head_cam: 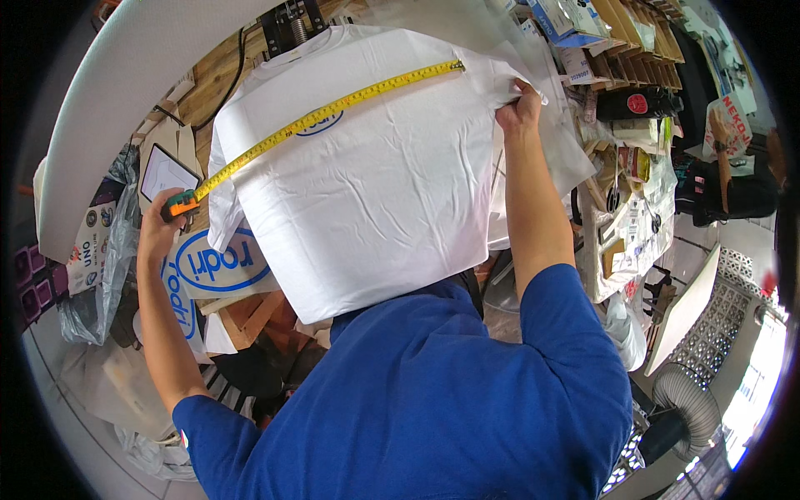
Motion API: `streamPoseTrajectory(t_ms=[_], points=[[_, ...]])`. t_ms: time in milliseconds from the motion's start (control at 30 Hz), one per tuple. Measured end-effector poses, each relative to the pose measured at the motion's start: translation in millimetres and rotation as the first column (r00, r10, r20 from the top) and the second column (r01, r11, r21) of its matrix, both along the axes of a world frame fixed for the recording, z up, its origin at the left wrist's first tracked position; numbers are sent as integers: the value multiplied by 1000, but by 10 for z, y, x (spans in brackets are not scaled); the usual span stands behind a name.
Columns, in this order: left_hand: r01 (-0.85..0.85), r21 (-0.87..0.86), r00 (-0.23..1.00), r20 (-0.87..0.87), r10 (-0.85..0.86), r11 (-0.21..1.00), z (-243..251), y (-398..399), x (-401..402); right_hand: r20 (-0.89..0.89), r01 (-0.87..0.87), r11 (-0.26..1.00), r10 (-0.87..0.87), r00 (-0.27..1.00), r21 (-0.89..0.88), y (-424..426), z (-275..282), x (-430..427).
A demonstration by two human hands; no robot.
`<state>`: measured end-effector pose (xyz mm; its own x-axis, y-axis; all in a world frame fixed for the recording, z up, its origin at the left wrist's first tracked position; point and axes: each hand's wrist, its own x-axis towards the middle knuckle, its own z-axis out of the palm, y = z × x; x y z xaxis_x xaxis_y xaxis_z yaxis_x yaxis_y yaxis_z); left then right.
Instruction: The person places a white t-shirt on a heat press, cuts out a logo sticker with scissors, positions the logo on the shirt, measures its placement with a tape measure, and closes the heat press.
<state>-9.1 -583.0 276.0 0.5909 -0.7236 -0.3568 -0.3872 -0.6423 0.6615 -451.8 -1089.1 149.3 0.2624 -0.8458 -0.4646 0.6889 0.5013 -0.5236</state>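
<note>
A white T-shirt [375, 181] lies spread out before me, its collar away from me and a small blue oval print on its chest. My left hand [160, 219] grips the orange and green case of a tape measure [182, 204], left of the shirt. The yellow blade [337, 106] runs slantwise across the chest, its metal end hook near the right shoulder. With my right hand [521, 109] I pinch the end of the shirt's right-hand sleeve. Close to my left hand lies a device with a lit screen [167, 173].
Left below the shirt are sheets with blue oval prints [223, 261]. A large white curved panel [131, 81] rises at the left. On the right, a cluttered table [637, 240] holds scissors [613, 199] and a black bottle [637, 103]. Another person [728, 194] is at the far right.
</note>
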Motion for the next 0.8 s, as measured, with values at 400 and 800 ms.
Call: streamPoseTrajectory(t_ms=[400, 800], points=[[91, 25, 987, 128, -93, 996, 78, -34, 2, -40, -22, 1000, 22, 999, -8, -48, -69, -39], [21, 76, 996, 85, -27, 997, 108, -104, -22, -55, 11, 1000, -11, 998, 2, 47, 96, 36]])
